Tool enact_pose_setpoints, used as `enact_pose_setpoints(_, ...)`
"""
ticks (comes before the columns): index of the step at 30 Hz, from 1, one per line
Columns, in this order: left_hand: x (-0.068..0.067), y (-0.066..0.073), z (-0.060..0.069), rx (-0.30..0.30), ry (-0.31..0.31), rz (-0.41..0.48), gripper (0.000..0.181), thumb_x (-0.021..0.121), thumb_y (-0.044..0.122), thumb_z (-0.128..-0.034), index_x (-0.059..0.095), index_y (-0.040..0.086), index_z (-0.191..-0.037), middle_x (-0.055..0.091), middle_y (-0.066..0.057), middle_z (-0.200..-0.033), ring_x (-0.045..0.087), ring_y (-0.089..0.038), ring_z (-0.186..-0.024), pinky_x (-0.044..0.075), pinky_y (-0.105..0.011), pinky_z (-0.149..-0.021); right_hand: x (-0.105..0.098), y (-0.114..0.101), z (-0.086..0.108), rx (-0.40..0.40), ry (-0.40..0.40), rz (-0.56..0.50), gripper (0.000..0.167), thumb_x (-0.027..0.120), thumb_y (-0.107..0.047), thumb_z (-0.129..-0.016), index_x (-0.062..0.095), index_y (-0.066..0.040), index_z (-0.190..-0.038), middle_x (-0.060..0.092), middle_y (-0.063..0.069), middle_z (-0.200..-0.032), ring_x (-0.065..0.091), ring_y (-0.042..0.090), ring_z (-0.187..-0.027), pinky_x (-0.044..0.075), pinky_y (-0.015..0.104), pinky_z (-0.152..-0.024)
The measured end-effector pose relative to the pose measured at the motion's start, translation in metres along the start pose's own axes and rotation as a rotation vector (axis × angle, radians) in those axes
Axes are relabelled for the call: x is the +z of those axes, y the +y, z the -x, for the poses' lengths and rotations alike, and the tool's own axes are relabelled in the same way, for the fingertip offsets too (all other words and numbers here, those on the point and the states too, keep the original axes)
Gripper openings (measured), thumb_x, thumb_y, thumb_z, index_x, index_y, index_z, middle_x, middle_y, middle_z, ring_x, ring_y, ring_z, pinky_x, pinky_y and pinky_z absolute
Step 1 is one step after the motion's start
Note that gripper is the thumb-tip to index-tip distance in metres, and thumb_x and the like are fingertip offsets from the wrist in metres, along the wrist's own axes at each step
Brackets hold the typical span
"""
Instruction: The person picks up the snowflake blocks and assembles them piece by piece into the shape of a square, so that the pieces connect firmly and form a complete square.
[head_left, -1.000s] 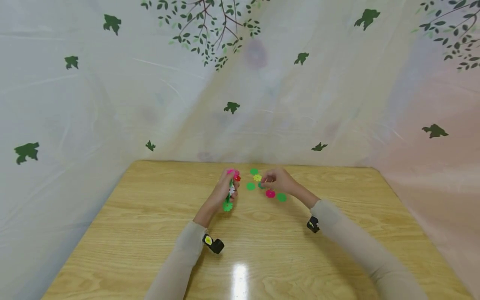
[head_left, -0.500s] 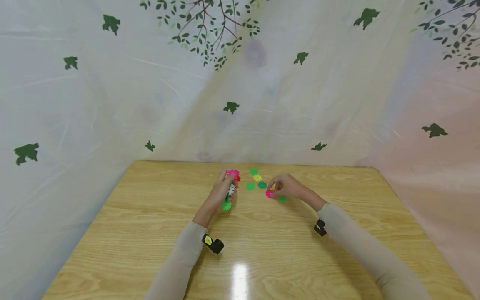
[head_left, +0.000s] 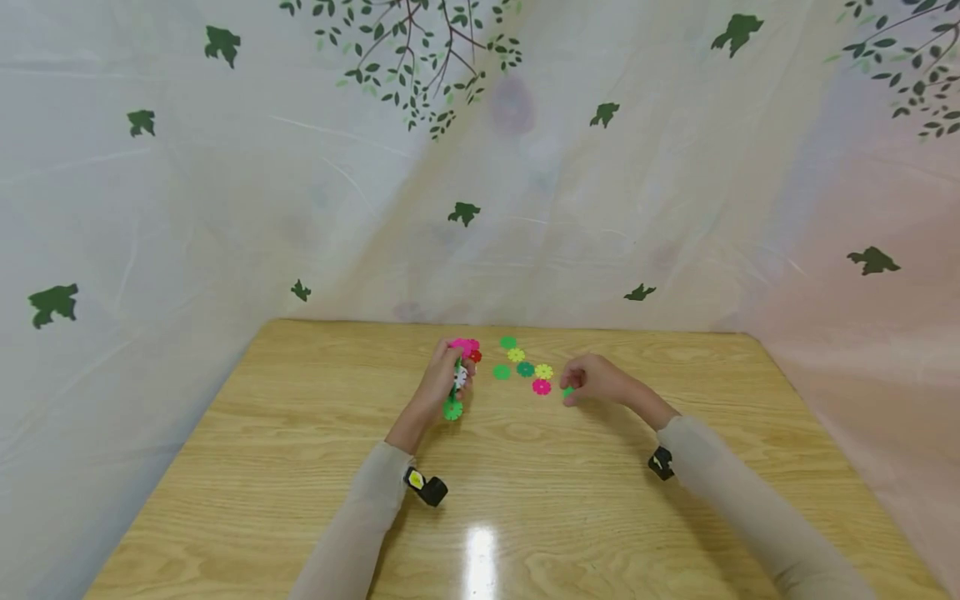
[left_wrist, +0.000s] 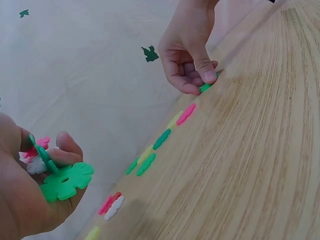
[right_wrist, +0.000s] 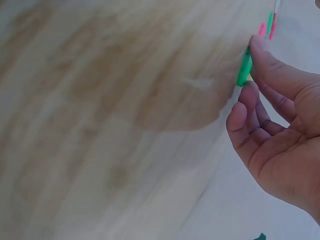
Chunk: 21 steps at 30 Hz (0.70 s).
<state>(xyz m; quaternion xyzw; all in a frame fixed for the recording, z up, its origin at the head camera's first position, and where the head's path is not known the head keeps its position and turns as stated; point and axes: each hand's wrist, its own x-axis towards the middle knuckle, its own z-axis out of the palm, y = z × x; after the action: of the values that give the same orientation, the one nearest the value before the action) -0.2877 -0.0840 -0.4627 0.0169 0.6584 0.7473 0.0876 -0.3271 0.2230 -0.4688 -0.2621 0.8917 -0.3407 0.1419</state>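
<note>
In the head view my left hand grips a cluster of flower-shaped plastic snowflake discs above the table. A green disc sticks out at its near end, with white and pink discs deeper among the fingers. Further right, my right hand pinches a single green disc between thumb and fingers at the tabletop. The right wrist view shows this green disc edge-on at the thumb tip. Whether it has left the wood, I cannot tell.
Between the hands several loose discs lie flat: pink, yellow, teal and green among them. A red disc is beside the left fingers. Behind the wooden table hangs a printed cloth.
My right hand has moved right, passing over the teal and pink discs to the green one at the end. The yellow and pink discs are uncovered now. My left hand has barely shifted.
</note>
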Motion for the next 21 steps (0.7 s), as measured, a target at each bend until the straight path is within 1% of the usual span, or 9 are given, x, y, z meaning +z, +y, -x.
enact_pose_setpoints(5,-0.001,-0.001,0.0,0.016,0.001,-0.012,0.028,0.031,0.025,-0.1108,0.038,0.003,-0.126,0.053,0.0,-0.082,0.048,-0.012,-0.061,0.036,-0.016,-0.045,0.002,0.004,0.002,0.03,0.012,-0.015,0.019,0.085,-0.005,-0.081,0.068,0.0,-0.086,0.061,0.004,-0.079,0.051,0.012,-0.075,0.044,0.02,-0.066)
enact_pose_setpoints(8,-0.001,-0.002,0.0,0.026,-0.002,-0.009,0.029,0.032,0.025,-0.1109,0.038,0.001,-0.126,0.053,-0.001,-0.082,0.048,-0.013,-0.061,0.036,-0.017,-0.045,0.002,0.005,0.002,0.022,0.019,-0.017,0.02,0.085,-0.005,-0.081,0.066,0.001,-0.084,0.062,0.005,-0.078,0.05,0.012,-0.074,0.044,0.02,-0.065)
enact_pose_setpoints(10,-0.001,-0.002,0.0,0.032,-0.004,-0.012,0.028,0.032,0.025,-0.111,0.038,0.001,-0.124,0.053,-0.001,-0.083,0.048,-0.013,-0.061,0.036,-0.017,-0.045,0.003,0.004,0.003,0.016,0.023,-0.026,0.021,0.085,-0.005,-0.081,0.066,0.002,-0.086,0.062,0.006,-0.078,0.05,0.012,-0.074,0.043,0.02,-0.065)
enact_pose_setpoints(14,-0.001,-0.003,-0.001,0.046,-0.009,-0.01,0.025,0.031,0.024,-0.111,0.039,0.001,-0.118,0.053,-0.001,-0.082,0.048,-0.013,-0.06,0.036,-0.018,-0.045,0.004,0.002,0.003,0.031,0.033,-0.035,0.021,0.084,-0.007,-0.081,0.067,0.002,-0.091,0.062,0.006,-0.079,0.05,0.012,-0.075,0.043,0.02,-0.064)
enact_pose_setpoints(17,0.0,-0.003,-0.001,0.056,-0.013,0.009,0.024,0.032,0.022,-0.1108,0.038,0.0,-0.116,0.054,-0.001,-0.081,0.047,-0.013,-0.058,0.035,-0.017,-0.045,0.005,-0.002,0.001,0.042,0.051,-0.051,0.016,0.083,-0.007,-0.083,0.07,0.0,-0.089,0.064,0.006,-0.079,0.051,0.01,-0.072,0.043,0.02,-0.062)
enact_pose_setpoints(21,0.002,-0.001,0.001,0.062,-0.016,0.036,0.023,0.032,0.02,-0.1106,0.038,-0.001,-0.116,0.054,0.0,-0.08,0.047,-0.011,-0.056,0.035,-0.017,-0.044,0.006,-0.011,-0.005,-0.007,0.086,-0.136,0.012,0.078,-0.004,-0.088,0.068,0.003,-0.088,0.064,0.008,-0.08,0.052,0.008,-0.064,0.044,0.02,-0.056)
